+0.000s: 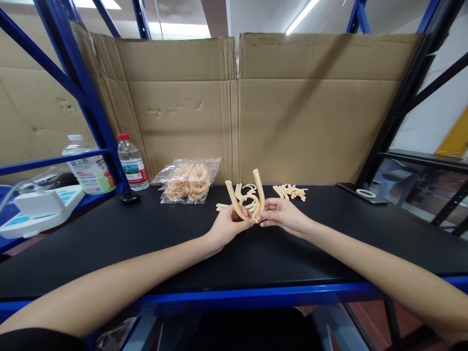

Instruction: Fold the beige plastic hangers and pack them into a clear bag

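Observation:
Both hands meet over the middle of the black table (pixel 204 258). They hold a cream V-shaped plastic piece (pixel 259 187), its two long curved arms pointing up and its joint low between the fingers. My left hand (pixel 229 225) is closed on the left arm near the joint, thumb toward the joint. My right hand (pixel 284 216) pinches the right arm close to the joint. Behind the hands lie loose cream plastic parts (pixel 249 189), some curved, partly hidden by the held piece. Another small pile of cream parts (pixel 290 191) sits just beyond my right hand.
A clear bag of cream parts (pixel 190 180) lies at the back left. Left of it stand a red-capped water bottle (pixel 133 163) and a larger bottle (pixel 89 168), near a power strip (pixel 44 207). A phone (pixel 361 193) rests at right. Cardboard (pixel 310 107) walls the back.

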`<state>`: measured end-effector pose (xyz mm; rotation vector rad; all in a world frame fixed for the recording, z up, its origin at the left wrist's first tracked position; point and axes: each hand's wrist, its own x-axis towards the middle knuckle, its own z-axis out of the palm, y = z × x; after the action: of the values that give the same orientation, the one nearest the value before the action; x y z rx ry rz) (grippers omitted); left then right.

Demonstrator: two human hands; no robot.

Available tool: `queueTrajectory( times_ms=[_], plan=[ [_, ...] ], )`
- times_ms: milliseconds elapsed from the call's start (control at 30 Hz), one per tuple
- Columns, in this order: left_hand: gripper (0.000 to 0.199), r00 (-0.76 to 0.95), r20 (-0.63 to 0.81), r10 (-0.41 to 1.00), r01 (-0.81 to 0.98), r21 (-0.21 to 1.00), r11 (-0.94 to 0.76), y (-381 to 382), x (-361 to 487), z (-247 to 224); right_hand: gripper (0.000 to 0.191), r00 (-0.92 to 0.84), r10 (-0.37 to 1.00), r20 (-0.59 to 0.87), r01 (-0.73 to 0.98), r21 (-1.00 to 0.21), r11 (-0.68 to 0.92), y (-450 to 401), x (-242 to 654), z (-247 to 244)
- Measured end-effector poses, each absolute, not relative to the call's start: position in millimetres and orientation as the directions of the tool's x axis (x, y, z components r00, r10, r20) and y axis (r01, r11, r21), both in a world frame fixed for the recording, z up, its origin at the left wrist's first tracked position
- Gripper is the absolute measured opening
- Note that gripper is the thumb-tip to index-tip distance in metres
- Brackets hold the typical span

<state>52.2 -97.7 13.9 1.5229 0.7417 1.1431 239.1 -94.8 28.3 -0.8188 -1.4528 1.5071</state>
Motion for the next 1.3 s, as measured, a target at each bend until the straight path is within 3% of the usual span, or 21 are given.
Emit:
queueTrajectory(
  times_ms=[600, 1133, 1300],
  plan=[
    [0.016, 0.434, 0.313, 0.845, -0.126, 0.95, -0.287, -97.4, 50.1, 14.6, 0.031, -0.412, 0.896, 0.166, -0.022, -0.985, 0.172, -94.9, 240.1, 33.7],
    [0.019, 0.378, 0.312, 0.872, -0.111, 0.95, -0.292, -101.9, 49.8, 14.8, 0.023, -0.409, 0.868, 0.282, 0.038, -0.945, 0.325, -98.7, 234.8, 29.7],
    [0.023, 0.355, 0.261, 0.898, -0.134, 0.965, -0.227, -102.0, 49.7, 14.4, 0.026, -0.394, 0.851, 0.347, 0.065, -0.913, 0.402, -102.6, 232.1, 27.0]
  ],
)
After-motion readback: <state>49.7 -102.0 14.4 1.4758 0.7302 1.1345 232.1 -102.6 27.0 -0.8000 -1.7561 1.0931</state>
